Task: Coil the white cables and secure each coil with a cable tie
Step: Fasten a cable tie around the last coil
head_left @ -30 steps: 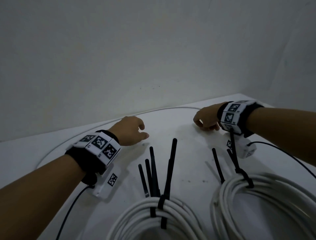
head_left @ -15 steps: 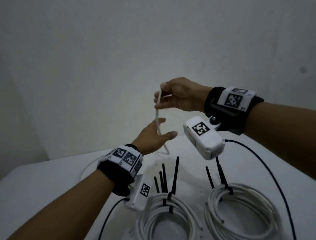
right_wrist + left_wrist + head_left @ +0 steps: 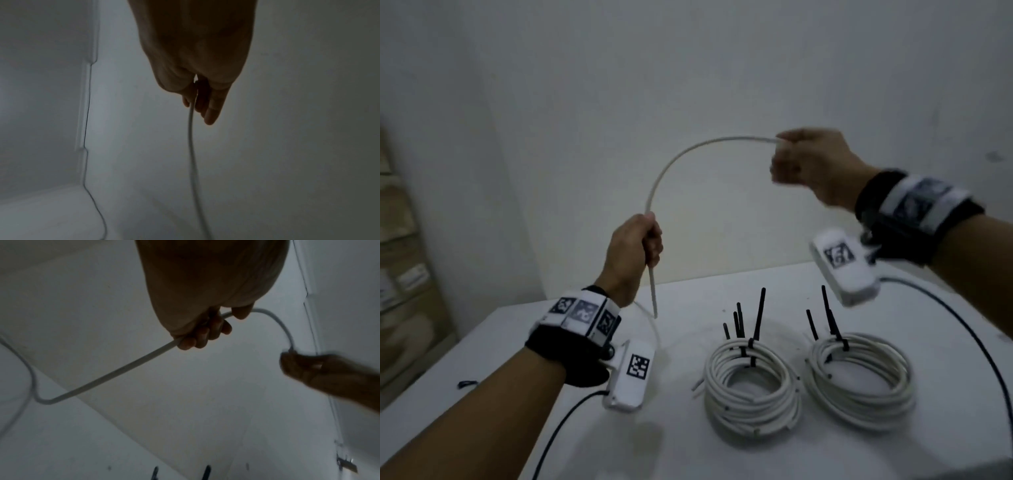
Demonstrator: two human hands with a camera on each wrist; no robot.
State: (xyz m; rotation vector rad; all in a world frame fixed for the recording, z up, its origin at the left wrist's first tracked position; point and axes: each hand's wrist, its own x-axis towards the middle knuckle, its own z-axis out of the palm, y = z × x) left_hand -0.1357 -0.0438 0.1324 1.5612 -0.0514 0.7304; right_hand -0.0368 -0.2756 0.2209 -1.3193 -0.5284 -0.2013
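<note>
A loose white round cable (image 3: pixel 674 161) is held up in the air by both hands. The left hand (image 3: pixel 635 248) is wrapped in a fist round it, fingers (image 3: pixel 205 335) curled over the strand in the left wrist view. The right hand (image 3: pixel 813 164) is raised higher and further right; it is motion-blurred, but the cable end appears to be pinched between thumb and fingers (image 3: pixel 212 105). Between the two hands the cable is bowed in an arch. Below the left fist a straight stretch is hung down to the white tabletop (image 3: pixel 551 342), where it is bent and trails off to the left of that hand.

Below and between the hands, two finished coils are laid flat on the table. The nearer-left white coil (image 3: pixel 751 387) is bound by black cable ties (image 3: pixel 751 346) whose tails stick up. Just to its right, below the right wrist, the second white coil (image 3: pixel 859 380) is bound with its own black ties (image 3: pixel 837 334). The coils are close together but not touching.

Black wristbands with marker tags are worn on both wrists, each with a white camera box (image 3: pixel 631 373) hung under it and a thin black lead (image 3: pixel 969 339) trailing over the table.
</note>
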